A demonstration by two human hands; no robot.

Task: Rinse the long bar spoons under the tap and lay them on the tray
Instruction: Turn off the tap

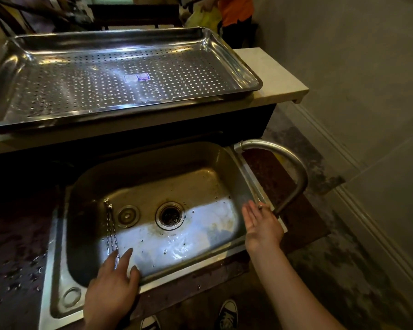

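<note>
Long bar spoons (110,225) with twisted stems lie side by side on the bottom of the steel sink (224,177), left of the drain. My left hand (112,282) reaches over the sink's near rim with fingers spread, fingertips at the spoons' near ends, not closed on them. My right hand (262,223) is held flat and open at the sink's right rim, next to the small lever at the foot of the curved tap (296,163). No water comes from the spout. The perforated steel tray (236,60) sits on the raised ledge behind the sink and holds nothing.
A drain (169,215) and a loose plug (128,216) lie in the sink bottom. The dark counter (17,246) on the left is wet. Behind the tray stands a person in orange (236,10). My shoes (227,315) show below; a wall runs along the right.
</note>
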